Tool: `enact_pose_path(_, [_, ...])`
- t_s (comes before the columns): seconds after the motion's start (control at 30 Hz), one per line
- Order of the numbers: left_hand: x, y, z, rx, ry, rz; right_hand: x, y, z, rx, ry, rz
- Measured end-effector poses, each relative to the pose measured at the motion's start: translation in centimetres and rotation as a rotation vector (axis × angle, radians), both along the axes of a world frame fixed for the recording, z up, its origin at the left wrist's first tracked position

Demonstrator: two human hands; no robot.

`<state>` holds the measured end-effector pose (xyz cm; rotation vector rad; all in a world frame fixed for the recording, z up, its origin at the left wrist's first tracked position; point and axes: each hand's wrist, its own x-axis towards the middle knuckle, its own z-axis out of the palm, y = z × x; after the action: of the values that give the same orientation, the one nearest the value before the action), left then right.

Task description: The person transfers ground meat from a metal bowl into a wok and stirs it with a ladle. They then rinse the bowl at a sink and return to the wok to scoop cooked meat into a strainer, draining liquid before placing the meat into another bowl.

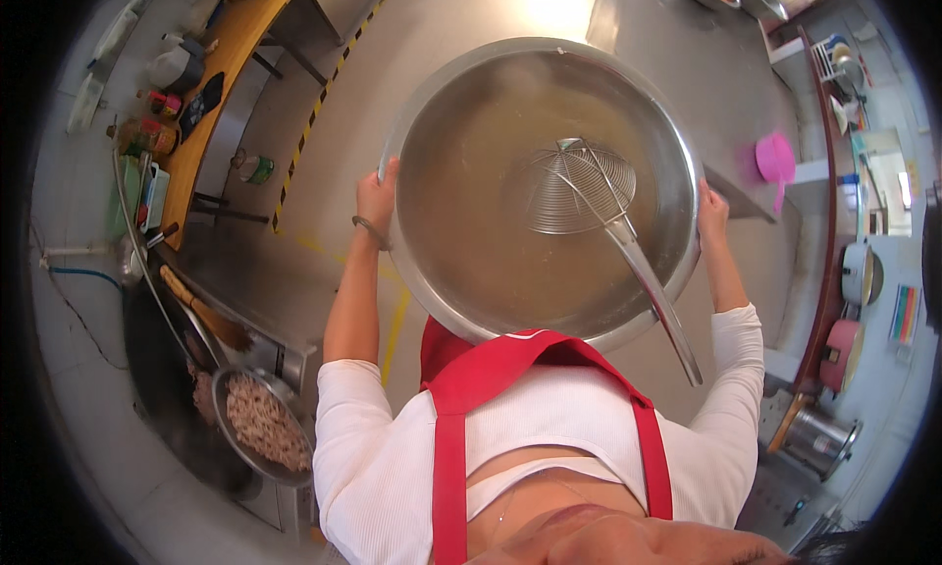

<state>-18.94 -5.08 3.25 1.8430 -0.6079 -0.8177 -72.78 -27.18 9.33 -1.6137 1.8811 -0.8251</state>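
Note:
A wide stainless-steel basin (427, 285) is held up in front of my red apron by both hands. My left hand (377, 200) grips its left rim, thumb on top. On the opposite rim is my right hand (712, 210), its fingers partly hidden behind the steel. Cloudy brownish liquid (471, 189) fills much of the basin. A wire spider strainer (585, 189) rests with its coiled bowl partly in the liquid. Its metal handle (655, 292) lies across the near right rim and sticks out beyond it.
Left, a wok (165, 410) stands on the stove beside a strainer heaped with cooked shredded meat (265, 421). A wooden table (235, 49) carries bottles and jars. Rightward are a steel counter (684, 72), a pink dipper (775, 160) and a shelf with pots (857, 274). Black-yellow tape (316, 108) marks the floor.

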Motion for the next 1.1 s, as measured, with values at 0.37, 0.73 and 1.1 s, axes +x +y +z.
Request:
enact_pose_path(0.37, [18.6, -29.8, 3.5, 0.023, -0.175, 0.024, 19.4, -29.6, -2.2, 0.069, -0.08, -0.002])
enact_pose_path(0.73, [33.5, -58.6, 2.8, 0.142, -0.217, 0.258, 38.7, -65.7, -2.0, 0.086, -0.107, 0.135])
enact_pose_path(1.1, [49.4, -93.7, 3.9, 0.094, -0.32, 0.108, 52.5, -98.4, -1.5, 0.006, -0.085, 0.135])
